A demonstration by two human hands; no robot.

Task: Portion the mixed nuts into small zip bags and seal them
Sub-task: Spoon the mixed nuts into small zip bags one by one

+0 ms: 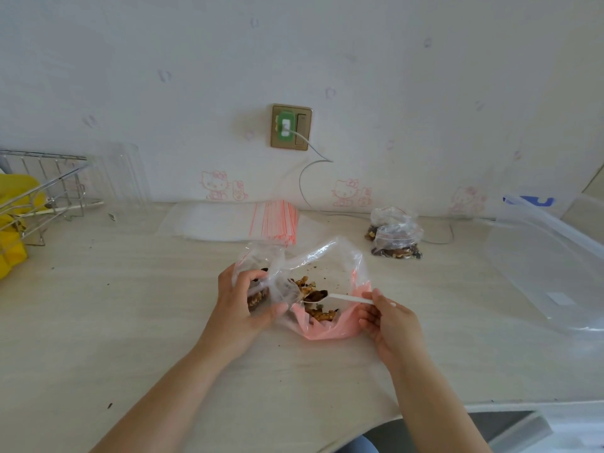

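Mixed nuts: brown and tan pieces (318, 313) lying in a large clear plastic bag with a pink lower part (327, 331), open at centre frame on the pale table (130, 322); more of them sit in the small bag at its left and in the bags at upper right.
Head view, small bag: a small clear zip bag (261, 282), partly filled with nuts, sits left of centre, touching the large bag's rim.
Left hand: the left hand (242, 305) curls fingers and thumb round the small bag, holding it with its mouth towards the spoon.
Right hand: the right hand (389, 318) pinches the handle of a white plastic spoon (346, 299); the bowl carries dark nuts just beside the small bag's mouth.
Progress: at least two small clear bags of nuts (395, 237) stand together right of centre, near the wall; whether they are sealed I cannot tell. The bag in hand looks part-filled and unsealed. Nuts are left in the large bag, so I judge more portions are to come.
Supplies: a stack of flat clear zip bags with red strips (258, 220) lies above centre, well apart from the filled ones.
Other containers: a clear plastic box (539, 263) at right, contents not discernible; a wire rack (49, 188) at upper left, with something yellow (13, 223) at it.
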